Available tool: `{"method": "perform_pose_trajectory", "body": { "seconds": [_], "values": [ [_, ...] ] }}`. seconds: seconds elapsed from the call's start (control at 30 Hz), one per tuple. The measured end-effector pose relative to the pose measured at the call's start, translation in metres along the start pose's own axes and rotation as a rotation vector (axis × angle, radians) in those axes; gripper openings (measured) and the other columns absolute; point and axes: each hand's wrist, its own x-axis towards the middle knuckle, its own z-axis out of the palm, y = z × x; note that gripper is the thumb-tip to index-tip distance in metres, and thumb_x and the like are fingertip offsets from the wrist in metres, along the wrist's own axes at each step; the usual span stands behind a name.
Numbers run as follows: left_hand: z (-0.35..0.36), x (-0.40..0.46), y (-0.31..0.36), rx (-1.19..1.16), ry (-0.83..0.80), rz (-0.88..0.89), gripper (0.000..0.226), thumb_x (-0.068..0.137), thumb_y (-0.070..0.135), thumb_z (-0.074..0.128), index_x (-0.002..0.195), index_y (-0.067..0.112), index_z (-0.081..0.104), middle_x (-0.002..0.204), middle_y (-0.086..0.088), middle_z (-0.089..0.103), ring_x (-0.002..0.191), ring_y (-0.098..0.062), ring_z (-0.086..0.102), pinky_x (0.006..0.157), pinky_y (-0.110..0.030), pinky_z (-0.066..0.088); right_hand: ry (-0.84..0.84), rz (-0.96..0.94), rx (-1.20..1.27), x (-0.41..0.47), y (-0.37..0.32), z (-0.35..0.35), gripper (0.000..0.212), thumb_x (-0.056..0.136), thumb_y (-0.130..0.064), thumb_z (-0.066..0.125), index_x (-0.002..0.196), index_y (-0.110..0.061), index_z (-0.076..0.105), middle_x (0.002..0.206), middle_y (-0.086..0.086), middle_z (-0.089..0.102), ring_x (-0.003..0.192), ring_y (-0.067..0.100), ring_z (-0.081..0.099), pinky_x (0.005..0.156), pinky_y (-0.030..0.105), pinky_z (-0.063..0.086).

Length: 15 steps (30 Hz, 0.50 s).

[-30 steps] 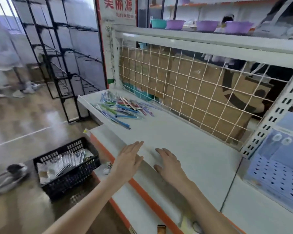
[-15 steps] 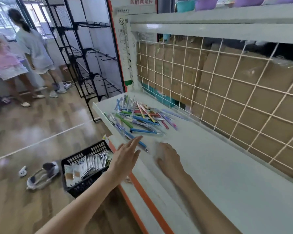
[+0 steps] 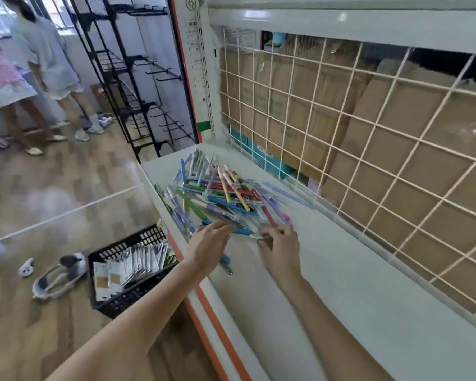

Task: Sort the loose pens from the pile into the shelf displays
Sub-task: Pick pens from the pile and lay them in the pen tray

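Now your hands sit at the lower edge of the jumbled heap of coloured plastic pens [image 3: 217, 196] on the white shelf [image 3: 341, 284]. Your left hand [image 3: 208, 247] lies flat-fingered on a blue pen [image 3: 239, 230] running crosswise; your right hand [image 3: 282, 248] has curled fingers at the pile's edge, its grip unclear.

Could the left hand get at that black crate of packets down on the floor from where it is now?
Probably, though not right now. The left hand is up at the pen pile on the shelf; the black crate sits open-topped just below, nothing covering it, so it would need lowering.
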Motion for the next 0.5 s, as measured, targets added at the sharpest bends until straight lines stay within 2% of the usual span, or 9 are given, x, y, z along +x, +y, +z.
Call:
{"method": "perform_pose_trajectory", "body": {
  "seconds": [0.1, 0.27, 0.4, 0.5],
  "values": [
    [0.001, 0.004, -0.004, 0.009, -0.003, 0.046, 0.029, 0.096, 0.016, 0.048, 0.121, 0.016, 0.062, 0.123, -0.001, 0.059, 0.109, -0.02, 0.058, 0.094, -0.031, 0.042, 0.025, -0.043, 0.015, 0.005, 0.005, -0.001, 0.019, 0.085, -0.007, 0.062, 0.103, -0.01, 0.066, 0.107, 0.004, 0.048, 0.103, 0.018, 0.044, 0.078, 0.012, 0.023],
    [0.003, 0.013, -0.009, -0.004, -0.026, 0.15, 0.028, 0.095, 0.018, 0.05, 0.121, 0.017, 0.061, 0.122, 0.0, 0.06, 0.11, -0.02, 0.058, 0.092, -0.031, 0.039, 0.08, -0.067, 0.066, 0.01, 0.011, 0.001, 0.019, 0.083, -0.002, 0.06, 0.099, -0.01, 0.067, 0.103, 0.002, 0.051, 0.1, 0.02, 0.047, 0.08, 0.013, 0.024],
    [-0.004, 0.026, -0.009, -0.048, -0.052, 0.209, 0.029, 0.096, 0.018, 0.048, 0.123, 0.017, 0.061, 0.123, 0.001, 0.061, 0.113, -0.018, 0.057, 0.094, -0.031, 0.041, 0.144, -0.079, 0.188, 0.013, 0.004, -0.005, 0.018, 0.083, -0.003, 0.064, 0.099, -0.012, 0.067, 0.1, -0.001, 0.048, 0.096, 0.014, 0.049, 0.088, 0.017, 0.033],
    [-0.015, 0.034, -0.016, -0.177, 0.0, 0.156, 0.026, 0.095, 0.013, 0.051, 0.118, 0.01, 0.063, 0.116, -0.004, 0.064, 0.104, -0.022, 0.06, 0.086, -0.029, 0.044, 0.164, -0.036, 0.189, 0.016, -0.002, -0.008, 0.03, 0.082, 0.003, 0.061, 0.107, -0.014, 0.063, 0.1, 0.0, 0.051, 0.087, 0.011, 0.051, 0.079, 0.013, 0.036]
  ]
}}
